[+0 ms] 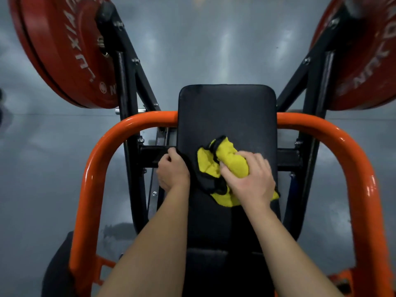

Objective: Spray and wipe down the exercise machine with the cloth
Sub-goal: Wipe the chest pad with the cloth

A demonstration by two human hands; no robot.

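There, my right hand [249,179] gripped a bunched yellow microfibre cloth [216,166] with black trim, pressing it against the middle of the machine's black back pad [227,112]. My left hand [172,171] curled round the pad's left edge, fingers tucked behind it. The pad stood between the curved orange frame bars [102,155], with red weight plates [62,52] hanging at either upper corner on black uprights.
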